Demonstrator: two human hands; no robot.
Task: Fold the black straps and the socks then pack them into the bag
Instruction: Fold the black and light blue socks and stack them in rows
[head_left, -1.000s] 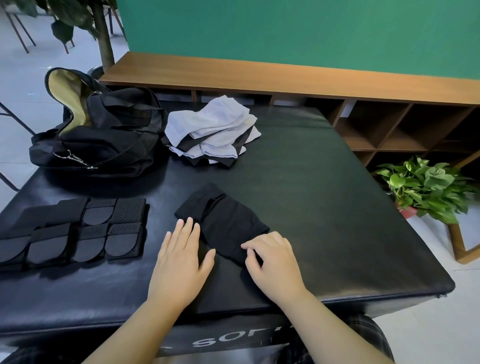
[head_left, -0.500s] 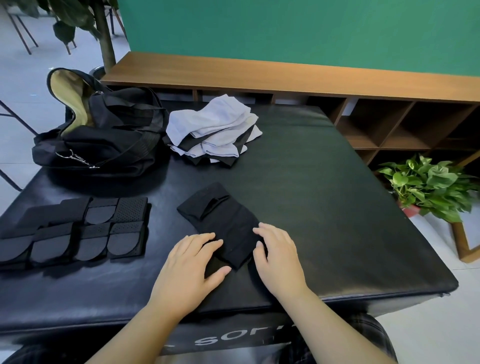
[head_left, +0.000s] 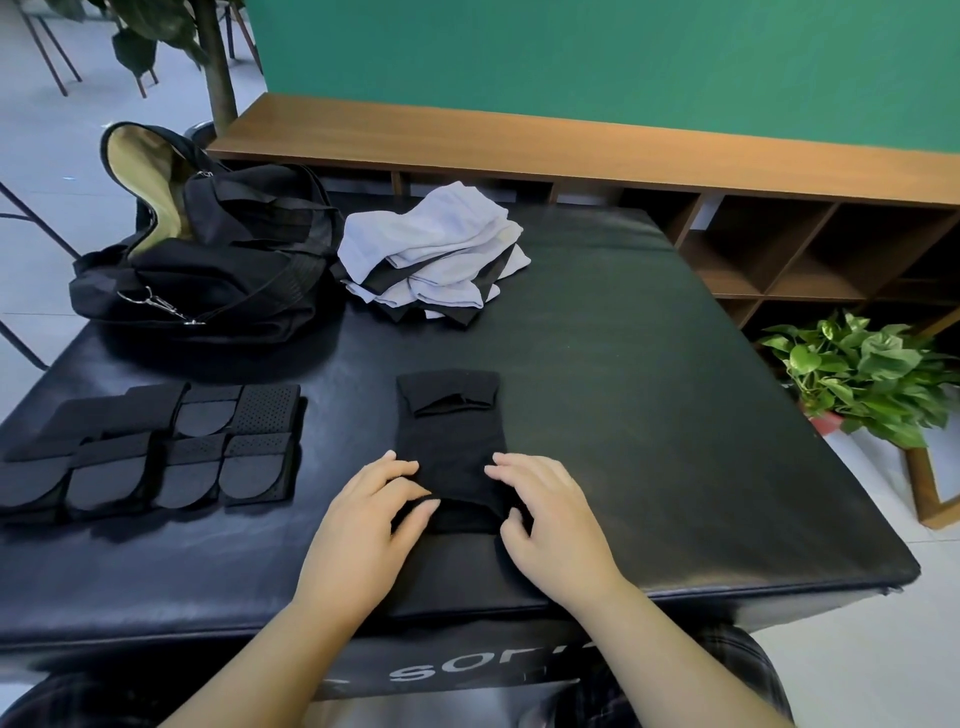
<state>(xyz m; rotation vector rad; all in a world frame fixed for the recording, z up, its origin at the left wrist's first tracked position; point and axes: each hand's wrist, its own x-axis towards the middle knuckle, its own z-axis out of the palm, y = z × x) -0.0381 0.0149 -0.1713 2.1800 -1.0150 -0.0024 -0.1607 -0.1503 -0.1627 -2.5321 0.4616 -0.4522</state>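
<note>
1. L hand (head_left: 371, 512) at near end of black sock (head_left: 451, 447): fingers lie on sock's left edge, thumb tucked at its near fold. Looks like a light pinch of the fabric.
2. R hand (head_left: 553, 512) mirrors it on sock's right edge, fingers bent over the cloth, thumb curled at the near corner, pinching too.
3. Sock lies flat on black mat (head_left: 649, 415), long axis running away from the person, cuff end far; near end turned up btwn the two thumbs.
4. Mat's front edge shows pale lettering, partly hidden by the arms.
5. Left of sock, well apart: straps (head_left: 156, 449), black, folded and laid in two rows side by side, rounded tabs showing.
6. Farther back, centre: sock pile (head_left: 434, 249), white/grey w/ black ones mixed in, loosely stacked.
7. Just left of pile, touching or nearly so: bag (head_left: 208, 265), black, slumped, mouth open at far-left w/ tan lining visible; metal clip on its strap at the front.
8. Beyond mat: wooden shelf (head_left: 727, 171) against green wall.
9. Right, off the mat, on floor: leafy plant (head_left: 867, 374).
</note>
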